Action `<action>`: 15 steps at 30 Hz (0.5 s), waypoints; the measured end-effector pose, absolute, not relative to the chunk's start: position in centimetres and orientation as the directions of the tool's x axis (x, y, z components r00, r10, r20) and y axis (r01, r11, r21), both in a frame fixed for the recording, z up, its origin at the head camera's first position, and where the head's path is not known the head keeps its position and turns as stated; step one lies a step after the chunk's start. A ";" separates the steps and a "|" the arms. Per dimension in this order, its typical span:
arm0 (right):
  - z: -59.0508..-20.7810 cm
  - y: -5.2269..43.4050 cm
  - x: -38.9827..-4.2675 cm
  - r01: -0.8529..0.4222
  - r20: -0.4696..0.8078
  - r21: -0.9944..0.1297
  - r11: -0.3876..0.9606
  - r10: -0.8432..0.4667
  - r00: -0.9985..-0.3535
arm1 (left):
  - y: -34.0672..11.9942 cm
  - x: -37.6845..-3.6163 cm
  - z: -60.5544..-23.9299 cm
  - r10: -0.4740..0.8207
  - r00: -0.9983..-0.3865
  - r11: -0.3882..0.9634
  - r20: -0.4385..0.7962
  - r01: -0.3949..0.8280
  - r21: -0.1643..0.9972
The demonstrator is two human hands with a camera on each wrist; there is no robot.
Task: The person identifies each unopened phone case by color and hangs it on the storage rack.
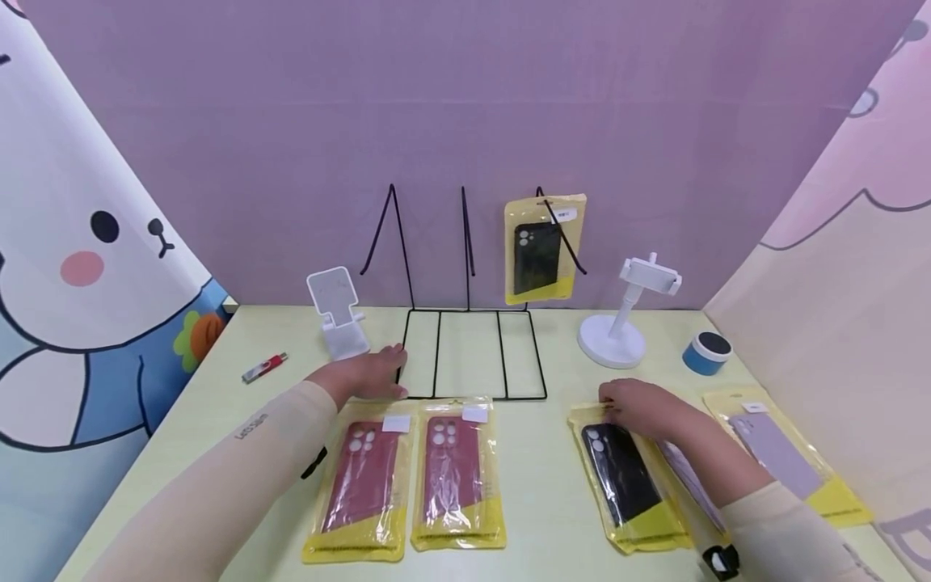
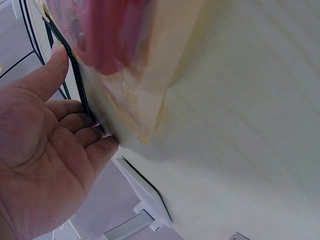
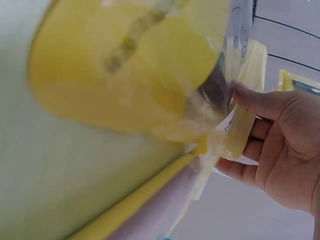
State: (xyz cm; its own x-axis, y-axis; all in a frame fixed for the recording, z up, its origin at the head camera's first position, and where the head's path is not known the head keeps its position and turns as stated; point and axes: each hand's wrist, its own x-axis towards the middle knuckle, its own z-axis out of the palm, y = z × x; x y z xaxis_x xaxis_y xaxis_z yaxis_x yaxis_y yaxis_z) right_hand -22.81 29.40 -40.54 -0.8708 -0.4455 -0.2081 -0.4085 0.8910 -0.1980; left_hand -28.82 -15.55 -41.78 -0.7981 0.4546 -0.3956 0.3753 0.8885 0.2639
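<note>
My left hand (image 1: pixel 378 372) lies flat on the front left corner of a black wire display rack (image 1: pixel 438 356), fingers relaxed. In the left wrist view my left hand (image 2: pixel 82 97) touches the rack wire (image 2: pixel 77 75) beside a red phone case packet (image 2: pixel 110 40). Two red case packets (image 1: pixel 360 485) (image 1: pixel 457 477) lie side by side in front of the rack. My right hand (image 1: pixel 618 400) pinches the top edge of a black phone case packet (image 1: pixel 625 477). The right wrist view shows thumb above and fingers (image 3: pixel 235 167) below that packet's top (image 3: pixel 150 65).
A yellow packet with a black case (image 1: pixel 541 250) hangs on the rack's right hook. Lilac case packets (image 1: pixel 785 461) lie at the right. A white folding phone stand (image 1: pixel 338 311), a white holder on a round base (image 1: pixel 625 323), a blue roll (image 1: pixel 707 353) and a red stick (image 1: pixel 264 368) stand around.
</note>
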 end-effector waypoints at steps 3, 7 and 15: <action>-39.3 29.2 -22.5 -0.390 -0.214 -0.200 0.899 -0.429 -0.878 | -15.6 -28.8 -41.8 0.459 -0.797 0.886 -0.393 0.380 0.265; -37.2 29.0 -22.4 -0.362 -0.207 -0.250 0.898 -0.415 -0.886 | -15.6 -28.8 -41.8 0.458 -0.801 0.887 -0.386 0.379 0.265; -32.9 29.0 -21.3 -0.416 -0.076 -0.400 0.817 -0.482 -0.873 | -15.6 -28.7 -41.7 0.435 -0.812 0.897 -0.389 0.352 0.268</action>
